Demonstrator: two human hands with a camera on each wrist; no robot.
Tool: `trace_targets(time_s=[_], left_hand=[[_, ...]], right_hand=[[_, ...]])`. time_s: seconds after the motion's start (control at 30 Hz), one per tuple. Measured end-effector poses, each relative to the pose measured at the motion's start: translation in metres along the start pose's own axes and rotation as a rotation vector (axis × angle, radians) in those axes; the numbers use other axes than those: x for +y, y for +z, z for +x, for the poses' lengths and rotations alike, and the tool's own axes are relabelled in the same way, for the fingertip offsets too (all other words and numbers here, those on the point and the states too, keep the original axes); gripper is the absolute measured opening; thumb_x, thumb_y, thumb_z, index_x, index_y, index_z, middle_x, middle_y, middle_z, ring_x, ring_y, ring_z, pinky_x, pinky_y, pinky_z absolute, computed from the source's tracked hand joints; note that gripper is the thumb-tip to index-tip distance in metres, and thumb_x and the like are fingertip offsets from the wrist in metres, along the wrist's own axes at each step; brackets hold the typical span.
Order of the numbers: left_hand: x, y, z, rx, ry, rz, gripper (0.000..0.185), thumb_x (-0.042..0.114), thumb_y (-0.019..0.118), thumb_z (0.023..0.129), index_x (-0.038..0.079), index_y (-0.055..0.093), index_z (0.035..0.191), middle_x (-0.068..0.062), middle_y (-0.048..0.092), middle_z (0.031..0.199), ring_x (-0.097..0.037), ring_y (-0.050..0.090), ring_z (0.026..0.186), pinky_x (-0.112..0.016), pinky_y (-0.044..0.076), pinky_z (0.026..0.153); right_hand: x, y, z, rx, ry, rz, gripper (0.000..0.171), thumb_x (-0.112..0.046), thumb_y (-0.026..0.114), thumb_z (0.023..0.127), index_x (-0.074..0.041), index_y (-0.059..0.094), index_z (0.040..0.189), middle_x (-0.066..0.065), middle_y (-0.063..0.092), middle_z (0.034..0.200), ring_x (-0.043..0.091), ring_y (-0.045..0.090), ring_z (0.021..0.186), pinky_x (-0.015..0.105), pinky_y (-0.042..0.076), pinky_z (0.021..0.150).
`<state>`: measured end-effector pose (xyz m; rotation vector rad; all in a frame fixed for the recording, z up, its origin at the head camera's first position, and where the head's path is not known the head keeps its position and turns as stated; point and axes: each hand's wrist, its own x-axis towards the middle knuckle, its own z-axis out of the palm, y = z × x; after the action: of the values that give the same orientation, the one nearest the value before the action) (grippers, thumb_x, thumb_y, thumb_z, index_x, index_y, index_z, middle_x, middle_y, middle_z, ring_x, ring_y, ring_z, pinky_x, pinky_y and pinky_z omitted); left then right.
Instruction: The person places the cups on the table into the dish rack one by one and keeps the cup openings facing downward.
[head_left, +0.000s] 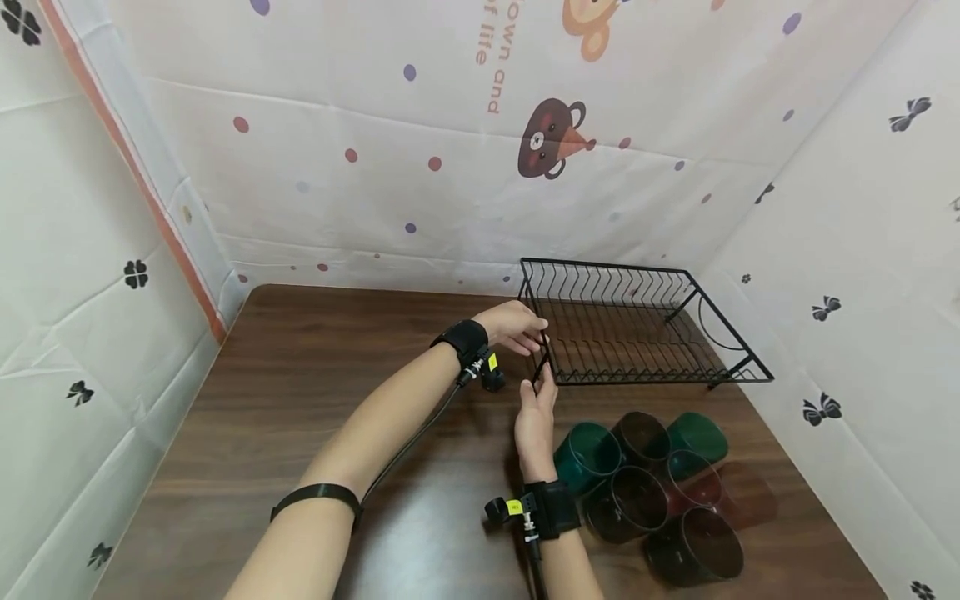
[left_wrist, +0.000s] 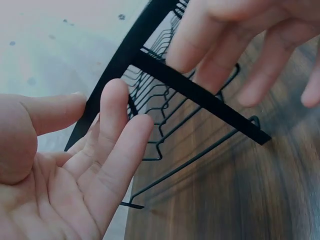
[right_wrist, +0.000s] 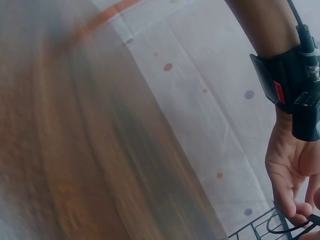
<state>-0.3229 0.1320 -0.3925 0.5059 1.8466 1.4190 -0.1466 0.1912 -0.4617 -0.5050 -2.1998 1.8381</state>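
Note:
A black wire dish rack (head_left: 652,381) stands empty at the back right of the brown table (head_left: 315,375). My left hand (head_left: 527,333) is at the rack's left end, palm open, fingers straight beside the black corner bar (left_wrist: 200,95). My right hand (head_left: 543,390) reaches up from below with straight fingers touching the rack's front left corner; its fingers (left_wrist: 225,45) lie loosely over the bar in the left wrist view. The right wrist view is blurred and shows my left hand (right_wrist: 292,185) with its fingertips at the rack's wire (right_wrist: 255,231).
Several translucent green and dark red cups (head_left: 645,479) lie on their sides in a cluster on the table, in front of the rack and right of my right wrist. Patterned cloth walls (head_left: 375,167) enclose the table on three sides.

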Motion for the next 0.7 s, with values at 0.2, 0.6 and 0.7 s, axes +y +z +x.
trace_targets(time_s=[0.2, 0.6, 0.7], left_hand=[[-0.007, -0.017, -0.019, 0.0, -0.03, -0.017, 0.035, 0.025, 0.058, 0.105, -0.003, 0.065, 0.125, -0.012, 0.07, 0.116, -0.026, 0.071, 0.103, -0.032, 0.061, 0.083], [-0.029, -0.047, -0.051, 0.014, -0.016, -0.053, 0.043, 0.022, 0.057, 0.106, -0.009, 0.057, 0.136, -0.011, 0.069, 0.107, -0.037, 0.067, 0.118, -0.032, 0.061, 0.085], [-0.031, -0.053, -0.061, 0.019, -0.015, -0.054, 0.045, 0.022, 0.056, 0.106, -0.008, 0.055, 0.138, -0.011, 0.069, 0.109, -0.037, 0.066, 0.119, -0.033, 0.061, 0.087]], right_hand=[[0.003, 0.011, -0.014, -0.01, -0.02, 0.039, 0.061, -0.038, 0.037, 0.111, -0.009, 0.016, 0.161, 0.017, 0.011, 0.169, 0.037, 0.015, 0.156, 0.062, 0.019, 0.122], [0.005, 0.024, -0.025, -0.019, 0.003, 0.183, 0.038, -0.025, 0.042, 0.11, -0.002, 0.041, 0.139, 0.021, 0.043, 0.149, 0.037, 0.042, 0.138, 0.058, 0.036, 0.113], [0.005, 0.024, -0.026, -0.043, -0.008, 0.159, 0.039, -0.024, 0.041, 0.11, 0.0, 0.049, 0.14, 0.019, 0.046, 0.15, 0.036, 0.042, 0.141, 0.057, 0.036, 0.115]])
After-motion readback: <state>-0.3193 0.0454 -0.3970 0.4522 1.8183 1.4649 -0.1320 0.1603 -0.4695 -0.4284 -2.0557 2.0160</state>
